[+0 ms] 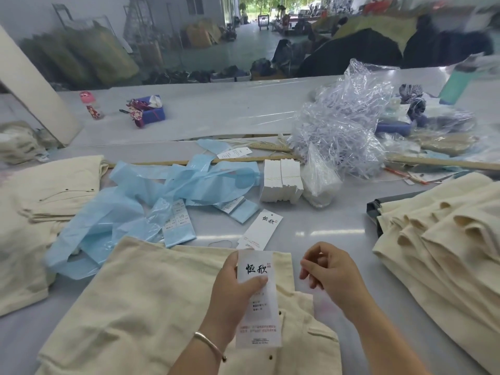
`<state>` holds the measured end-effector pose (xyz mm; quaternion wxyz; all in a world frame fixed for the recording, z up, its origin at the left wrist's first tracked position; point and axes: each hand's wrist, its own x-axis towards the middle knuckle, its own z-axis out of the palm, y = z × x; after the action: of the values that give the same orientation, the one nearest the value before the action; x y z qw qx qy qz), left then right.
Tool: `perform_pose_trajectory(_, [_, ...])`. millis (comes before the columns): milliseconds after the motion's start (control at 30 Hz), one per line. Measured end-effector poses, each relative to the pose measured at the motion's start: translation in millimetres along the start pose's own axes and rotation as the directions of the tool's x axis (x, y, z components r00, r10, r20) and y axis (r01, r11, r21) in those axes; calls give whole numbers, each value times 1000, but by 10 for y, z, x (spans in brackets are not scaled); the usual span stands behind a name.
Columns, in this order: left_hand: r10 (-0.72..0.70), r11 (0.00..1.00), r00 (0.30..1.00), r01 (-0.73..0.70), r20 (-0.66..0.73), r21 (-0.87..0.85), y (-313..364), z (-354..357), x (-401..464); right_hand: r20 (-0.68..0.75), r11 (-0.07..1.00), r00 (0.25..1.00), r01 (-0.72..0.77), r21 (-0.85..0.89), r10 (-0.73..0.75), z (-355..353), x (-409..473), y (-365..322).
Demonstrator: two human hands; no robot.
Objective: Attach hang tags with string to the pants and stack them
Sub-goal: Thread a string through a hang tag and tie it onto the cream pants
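Hang tag [257, 299]: long white card, black characters, pinched by left hand [232, 296] above cream woven pants [140, 307] on grey counter [319, 223]; right hand [328, 274] fingers loosely curled, holding nothing visible; folded stack [443, 239] right

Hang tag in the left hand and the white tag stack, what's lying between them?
In the head view, a loose hang tag lies on the table between the held hang tag and the stack.

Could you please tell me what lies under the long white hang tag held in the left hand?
Cream linen pants spread on the grey table lie beneath the long white hang tag; the fabric directly behind it is covered.
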<state>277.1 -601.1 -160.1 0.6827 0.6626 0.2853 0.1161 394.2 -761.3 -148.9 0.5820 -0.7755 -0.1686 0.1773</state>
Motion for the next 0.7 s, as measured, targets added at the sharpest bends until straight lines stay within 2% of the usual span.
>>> perform_pose_trajectory(200, [192, 973, 980, -198, 58, 117, 150, 179, -283, 75, 985, 982, 171, 14, -171, 100, -467, -360])
perform_pose_trajectory(400, [342, 909, 930, -364, 135, 203, 312, 345, -528, -43, 944, 960, 263, -199, -277, 58, -687, -473])
perform_pose_trajectory(533, [385, 897, 910, -408, 153, 169, 359, 393, -643, -46, 905, 940, 312, -289, -339, 16, -782, -487])
perform_pose_trajectory(700, [370, 920, 918, -383, 141, 81, 374, 457, -780, -54, 907, 935, 326, -267, -351, -34, -850, -489])
